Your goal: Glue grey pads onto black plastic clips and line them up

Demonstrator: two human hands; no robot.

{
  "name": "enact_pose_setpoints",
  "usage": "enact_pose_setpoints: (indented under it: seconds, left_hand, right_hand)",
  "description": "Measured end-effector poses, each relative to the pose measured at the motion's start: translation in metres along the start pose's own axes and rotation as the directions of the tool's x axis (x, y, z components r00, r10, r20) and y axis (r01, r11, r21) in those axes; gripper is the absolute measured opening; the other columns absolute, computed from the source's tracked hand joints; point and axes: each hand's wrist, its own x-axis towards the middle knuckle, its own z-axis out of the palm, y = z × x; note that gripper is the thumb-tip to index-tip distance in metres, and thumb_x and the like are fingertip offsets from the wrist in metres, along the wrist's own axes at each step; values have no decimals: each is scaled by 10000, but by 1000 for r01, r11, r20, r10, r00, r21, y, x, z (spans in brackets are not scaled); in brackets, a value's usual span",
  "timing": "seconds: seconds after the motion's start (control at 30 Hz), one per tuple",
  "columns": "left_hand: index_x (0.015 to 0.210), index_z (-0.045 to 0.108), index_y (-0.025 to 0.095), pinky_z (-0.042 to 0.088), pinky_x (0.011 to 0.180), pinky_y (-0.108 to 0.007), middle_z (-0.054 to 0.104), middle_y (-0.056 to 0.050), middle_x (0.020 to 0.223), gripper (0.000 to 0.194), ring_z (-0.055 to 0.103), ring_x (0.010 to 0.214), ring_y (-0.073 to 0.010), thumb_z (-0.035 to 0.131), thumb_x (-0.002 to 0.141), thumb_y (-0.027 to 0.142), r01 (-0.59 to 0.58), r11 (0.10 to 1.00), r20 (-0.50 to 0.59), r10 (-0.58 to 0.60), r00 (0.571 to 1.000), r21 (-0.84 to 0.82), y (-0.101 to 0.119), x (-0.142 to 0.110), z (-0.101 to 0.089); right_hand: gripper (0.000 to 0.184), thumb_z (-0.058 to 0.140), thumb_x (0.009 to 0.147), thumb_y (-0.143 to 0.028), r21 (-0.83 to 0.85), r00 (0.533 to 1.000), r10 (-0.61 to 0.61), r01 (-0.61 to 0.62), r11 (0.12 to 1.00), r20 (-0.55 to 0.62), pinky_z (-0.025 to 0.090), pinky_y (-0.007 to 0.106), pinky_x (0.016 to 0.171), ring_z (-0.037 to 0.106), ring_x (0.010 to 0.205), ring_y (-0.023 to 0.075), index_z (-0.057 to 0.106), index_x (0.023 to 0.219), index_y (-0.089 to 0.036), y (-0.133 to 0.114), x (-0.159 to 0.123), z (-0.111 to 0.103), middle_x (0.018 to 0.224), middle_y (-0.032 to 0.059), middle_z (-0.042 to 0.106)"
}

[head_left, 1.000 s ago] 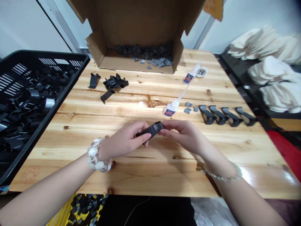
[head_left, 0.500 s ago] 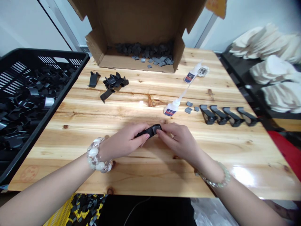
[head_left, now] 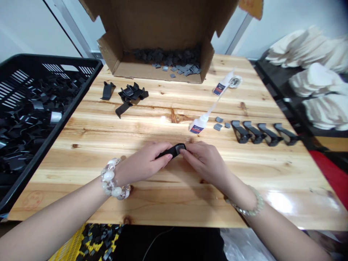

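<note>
Left hand (head_left: 144, 162) and right hand (head_left: 205, 163), both pinching one black plastic clip (head_left: 174, 150) between fingertips; nearer the front edge of the wooden table (head_left: 174, 195)

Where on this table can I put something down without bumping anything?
Bare wood shows between the glue bottle and the black clip in both hands, and to the right of the right hand, below the row of black clips. It is crowded at the far end, by the cardboard box and the small grey pieces.
</note>
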Motion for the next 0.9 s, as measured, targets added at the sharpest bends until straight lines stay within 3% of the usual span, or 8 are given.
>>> enact_pose_setpoints:
  seconds: [0.1,0.2,0.37,0.47,0.63,0.77,0.83,0.9]
  left_hand:
    - [855,554,186,398,646,-253,547,31,706,203,502,664,-123,434,937,326,48,989,2,-49,999,-138,1,-1,-1]
    - [892,546,183,426,719,-268,565,21,741,209,532,729,-137,441,937,358,46,962,-8,-50,999,-268,2,0,-1]
    - [931,543,176,451,753,-286,581,-9,846,177,548,811,-154,473,925,338,-14,957,-173,-38,984,-289,2,4,3]
    - [993,538,186,473,827,-308,609,-25,946,174,573,915,-168,493,924,339,-57,947,-241,-22,970,-317,2,4,7]
    - [1071,513,218,491,937,-354,638,-51,1098,199,603,1061,-192,504,929,357,-96,913,-210,12,978,-396,6,1,13]
    - [1090,506,210,469,980,-380,625,-77,1118,230,581,1109,-202,467,942,381,-123,945,-274,37,961,-303,3,0,11]
    - [1067,514,203,472,960,-375,619,-77,1098,251,585,1081,-200,446,946,412,-106,959,-315,19,949,-264,-2,1,7]
    - [1044,522,201,474,936,-361,616,-71,1079,278,590,1045,-196,444,939,446,-87,962,-365,-15,931,-260,-8,2,4]
  right_hand:
    - [305,454,924,-285,135,998,58,-58,989,6,369,254,604,542,624,138,605,686,-171,-1,2,-4,646,26,624]
    - [194,546,880,-315,372,992,118,-124,920,41,428,259,661,598,712,153,666,833,-171,-2,4,-7,770,32,689]
    - [255,676,776,-359,728,968,122,-247,639,221,479,277,707,631,771,158,661,947,-170,-2,6,0,860,43,704]
    - [265,709,738,-346,802,973,149,-228,552,175,468,276,701,609,737,142,666,931,-170,-4,8,9,808,26,678]
    - [192,678,762,-355,746,984,151,-167,644,91,451,290,722,562,740,147,662,748,-164,-12,8,17,760,17,629]
    - [276,576,840,-401,684,979,197,-106,721,-56,433,268,701,522,703,131,603,690,-171,-1,3,-16,702,2,559]
    - [301,537,862,-447,633,938,289,-105,767,-194,436,260,701,525,707,129,610,741,-181,21,-5,-48,730,9,572]
    - [316,544,836,-508,595,820,446,-167,786,-359,446,250,677,539,709,128,617,846,-201,53,-20,-84,795,16,599]
